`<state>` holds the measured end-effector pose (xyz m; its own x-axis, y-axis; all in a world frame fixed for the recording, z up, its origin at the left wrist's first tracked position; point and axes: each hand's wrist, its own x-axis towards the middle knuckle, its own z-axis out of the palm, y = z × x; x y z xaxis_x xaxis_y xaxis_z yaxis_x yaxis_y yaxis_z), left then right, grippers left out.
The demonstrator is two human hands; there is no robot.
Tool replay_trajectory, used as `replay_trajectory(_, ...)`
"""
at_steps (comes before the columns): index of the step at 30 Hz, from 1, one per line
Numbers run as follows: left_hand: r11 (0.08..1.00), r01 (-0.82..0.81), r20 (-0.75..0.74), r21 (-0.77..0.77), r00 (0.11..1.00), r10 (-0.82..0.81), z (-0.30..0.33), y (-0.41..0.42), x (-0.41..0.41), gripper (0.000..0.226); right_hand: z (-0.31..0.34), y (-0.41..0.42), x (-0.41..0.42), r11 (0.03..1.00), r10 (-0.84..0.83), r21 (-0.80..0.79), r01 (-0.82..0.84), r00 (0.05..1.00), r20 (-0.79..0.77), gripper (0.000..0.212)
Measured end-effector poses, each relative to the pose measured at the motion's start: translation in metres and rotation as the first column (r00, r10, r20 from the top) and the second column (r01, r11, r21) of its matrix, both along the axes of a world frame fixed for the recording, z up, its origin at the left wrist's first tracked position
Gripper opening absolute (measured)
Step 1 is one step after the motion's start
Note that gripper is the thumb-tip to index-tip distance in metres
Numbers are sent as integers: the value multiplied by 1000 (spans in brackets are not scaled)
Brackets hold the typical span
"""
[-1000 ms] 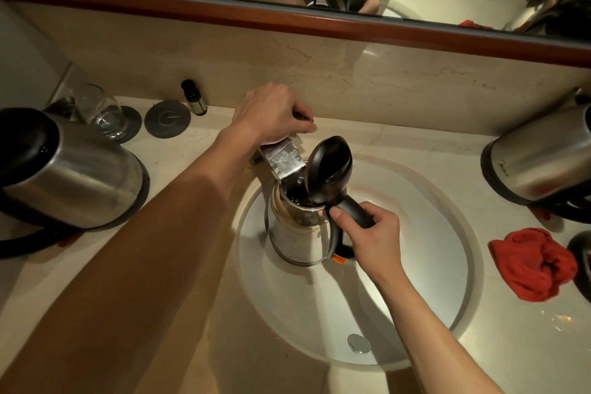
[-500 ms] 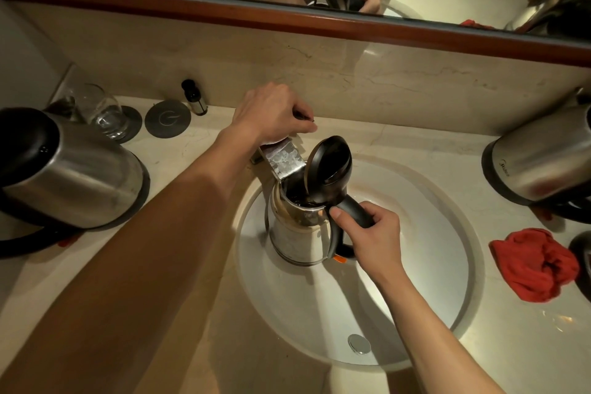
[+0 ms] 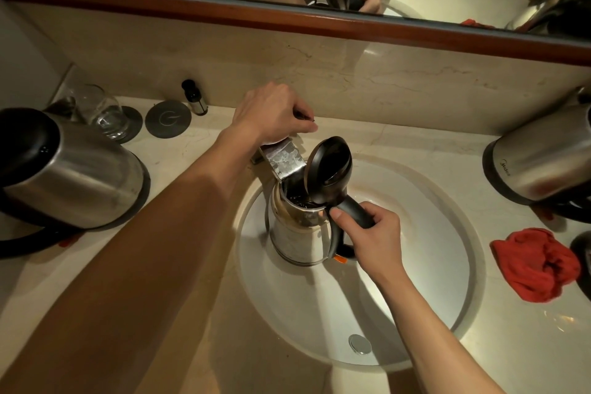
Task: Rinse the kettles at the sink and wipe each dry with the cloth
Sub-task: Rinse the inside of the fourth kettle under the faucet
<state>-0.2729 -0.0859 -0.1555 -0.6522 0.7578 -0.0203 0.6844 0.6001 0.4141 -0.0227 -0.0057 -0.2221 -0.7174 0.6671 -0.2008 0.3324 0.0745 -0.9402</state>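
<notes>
Your right hand grasps the kettle handle under the tap, lid raised; your left hand, at 11 o'clock, clasps the tap lever.

Kettle in the sink is shiny steel with a black lid and handle, plus a tiny orange tab at the base. The cloth is bright red. Basin is white, counter is cream marble with faint veins, and the mirror frame is reddish-brown wood.
</notes>
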Motion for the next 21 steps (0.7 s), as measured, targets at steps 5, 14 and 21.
replay_trajectory(5, 1000, -3, -3, -6, 1000, 3, 1, 0, 1, 26, 1, 0, 1, 1000, -3, -8, 3, 1000, 2, 33)
replay_trajectory(14, 1000, -10, -1, 0, 1000, 10, 1, 1, 1, 25, -1, 0, 1, 1000, -1, -5, 1, 1000, 1, 31)
replay_trajectory(21, 1000, -26, 20, -4, 999, 26, 0, 2, -1, 26, -2, 1, 2, 1000, -6, -8, 7, 1000, 10, 34)
